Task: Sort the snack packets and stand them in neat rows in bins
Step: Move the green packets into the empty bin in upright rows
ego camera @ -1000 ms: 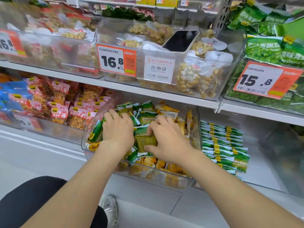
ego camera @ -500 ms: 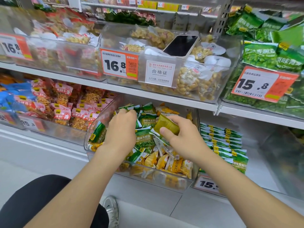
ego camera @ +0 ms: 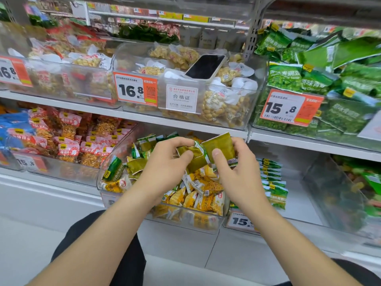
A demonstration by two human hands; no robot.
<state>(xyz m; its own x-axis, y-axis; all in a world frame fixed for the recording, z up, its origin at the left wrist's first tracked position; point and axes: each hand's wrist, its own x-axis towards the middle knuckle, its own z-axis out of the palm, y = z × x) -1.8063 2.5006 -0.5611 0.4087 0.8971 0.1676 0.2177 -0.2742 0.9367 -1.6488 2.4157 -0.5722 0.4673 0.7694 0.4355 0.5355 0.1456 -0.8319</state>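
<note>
A clear bin (ego camera: 144,216) on the lower shelf holds a jumble of green and yellow snack packets (ego camera: 198,195). Above it my right hand (ego camera: 237,174) pinches an olive-green packet (ego camera: 221,144) between thumb and fingers. My left hand (ego camera: 165,164) grips a second green packet (ego camera: 188,150), which touches the first. To the right, a row of green packets (ego camera: 272,182) stands on edge in the neighbouring bin.
A phone (ego camera: 206,66) lies on peanut packets in the upper bin (ego camera: 253,112). Red snack packets (ego camera: 68,139) fill the bin at the left, large green bags (ego camera: 329,83) the upper right one. Price tags hang on the bin fronts.
Both hands have risen out of the bin. My right hand lifted an olive-green packet, and my left hand came up with another packet to meet it.
</note>
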